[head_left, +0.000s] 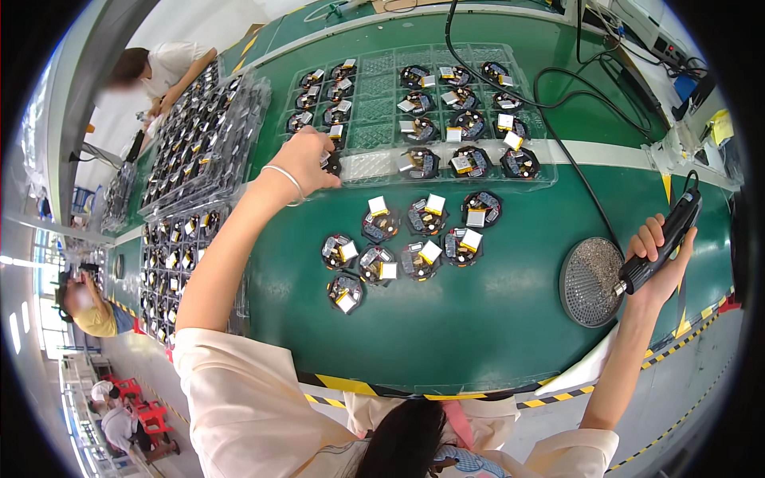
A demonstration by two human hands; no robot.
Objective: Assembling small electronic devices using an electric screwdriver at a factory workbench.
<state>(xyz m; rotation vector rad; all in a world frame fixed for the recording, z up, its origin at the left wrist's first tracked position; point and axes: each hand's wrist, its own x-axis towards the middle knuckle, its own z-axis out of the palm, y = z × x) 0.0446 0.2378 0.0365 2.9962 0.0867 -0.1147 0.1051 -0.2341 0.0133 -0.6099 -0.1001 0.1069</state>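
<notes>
"Head view: what is your left hand [300,164] on?"

"My thumb and fingers curl about a round black unit [331,165] at the near edge of the clear tray [370,119]. My hand partly hides it, so I cannot tell whether they grip or merely touch."

"And your right hand [666,279]?"

"Those fingers are wrapped around a black screwdriver [683,217], its tip by the edge of a round dish [572,275]."

"How will the unit handle?"

"Light, I'd judge, and stiff, but fragile on top: the loose units [417,268] on the green desk [478,334] show bare parts and white packs [431,252]. I'd pinch the dark rim from opposite sides and keep pressure off the pack."

"Slippery?"

"Probably a little, if that rim is smooth plastic."
</notes>
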